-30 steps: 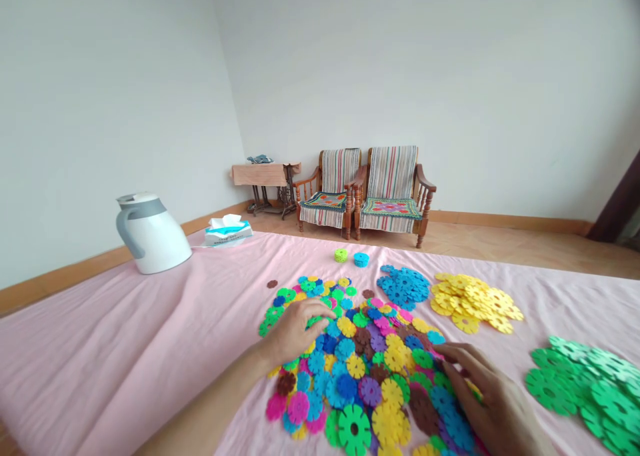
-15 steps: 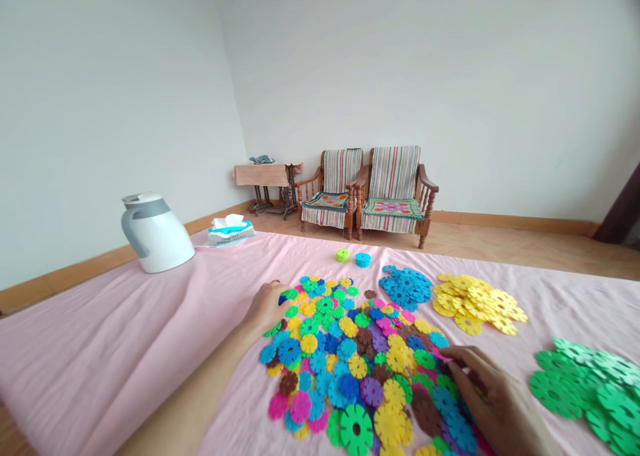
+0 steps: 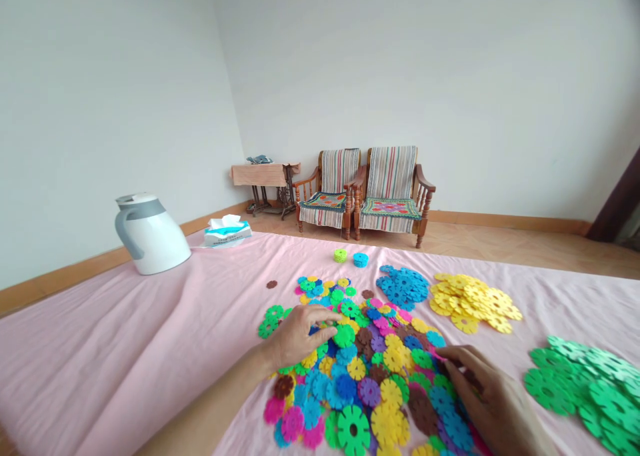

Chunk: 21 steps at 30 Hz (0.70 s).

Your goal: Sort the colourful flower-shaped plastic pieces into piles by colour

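A big messy pile of flat, flower-shaped discs (image 3: 357, 368) lies on a pink cloth (image 3: 125, 356), in lots of colors all mixed up. The person's left hand (image 3: 303, 336) is over the left side of the pile. Its fingers are bent, with the thumb a little way from the pointing finger, and a green disc (image 3: 344, 336) is right by the tips. You cannot tell if the fingers grip it. The right hand (image 3: 493, 389) rests at the right edge of the pile, fingers curled, with a bit of pink at the tips; you cannot tell if they pinch it. To the right there is a blue heap (image 3: 404, 287), then a yellow heap (image 3: 473, 301), and a green heap (image 3: 553, 386) nearer by. Past the far side of the pile stand a small lime stack (image 3: 340, 256) and a small blue stack (image 3: 361, 261), side by side. One brown disc (image 3: 271, 285) lies alone, far left of the pile. A white jug (image 3: 163, 239) and a tissue box (image 3: 227, 235) sit on the far left.
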{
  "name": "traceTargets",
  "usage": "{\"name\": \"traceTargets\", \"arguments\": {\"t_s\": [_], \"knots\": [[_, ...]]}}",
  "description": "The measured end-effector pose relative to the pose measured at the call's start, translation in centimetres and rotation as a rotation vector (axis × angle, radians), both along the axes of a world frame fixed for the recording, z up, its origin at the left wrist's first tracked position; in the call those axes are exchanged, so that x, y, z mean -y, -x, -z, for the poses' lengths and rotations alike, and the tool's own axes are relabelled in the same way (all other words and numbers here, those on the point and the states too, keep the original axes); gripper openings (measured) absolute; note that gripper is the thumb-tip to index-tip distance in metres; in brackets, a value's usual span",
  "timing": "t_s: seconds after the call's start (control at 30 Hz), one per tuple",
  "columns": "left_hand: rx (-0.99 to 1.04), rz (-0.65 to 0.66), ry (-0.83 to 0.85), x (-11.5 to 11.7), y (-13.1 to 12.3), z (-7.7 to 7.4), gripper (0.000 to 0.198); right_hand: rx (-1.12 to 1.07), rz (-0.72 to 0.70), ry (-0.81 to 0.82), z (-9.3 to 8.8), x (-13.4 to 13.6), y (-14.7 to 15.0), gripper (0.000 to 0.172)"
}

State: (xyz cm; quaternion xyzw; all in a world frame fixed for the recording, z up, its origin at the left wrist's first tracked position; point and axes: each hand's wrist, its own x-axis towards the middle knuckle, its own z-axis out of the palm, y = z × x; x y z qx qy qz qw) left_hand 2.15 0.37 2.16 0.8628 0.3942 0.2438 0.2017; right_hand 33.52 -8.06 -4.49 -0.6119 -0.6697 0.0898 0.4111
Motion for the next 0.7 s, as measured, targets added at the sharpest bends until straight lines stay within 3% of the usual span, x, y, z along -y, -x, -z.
{"name": "traceTargets", "arguments": {"t_s": [0.1,0.23,0.33,0.53,0.7], "knots": [[-0.047,-0.168,-0.06,-0.8,1.3,-0.6,0.025,0.049,-0.037,0.02,-0.2,-0.2,-0.4,0.03],[-0.403,-0.464,-0.07,-2.2,4.6,-0.8,0.021,0.092,-0.049,0.03,-0.3,-0.3,-0.8,0.028],[-0.531,-0.541,0.022,-2.5,5.9,-1.0,0.01,0.095,-0.043,0.018,-0.2,-0.3,-0.8,0.029],[-0.385,-0.425,0.102,-1.7,4.0,-1.4,0.013,0.101,-0.043,0.018,-0.4,-0.4,-0.7,0.029],[0.187,-0.135,0.509,-1.0,2.1,-1.4,0.027,0.097,-0.04,0.001,-0.5,-0.3,-0.7,0.031]]}}
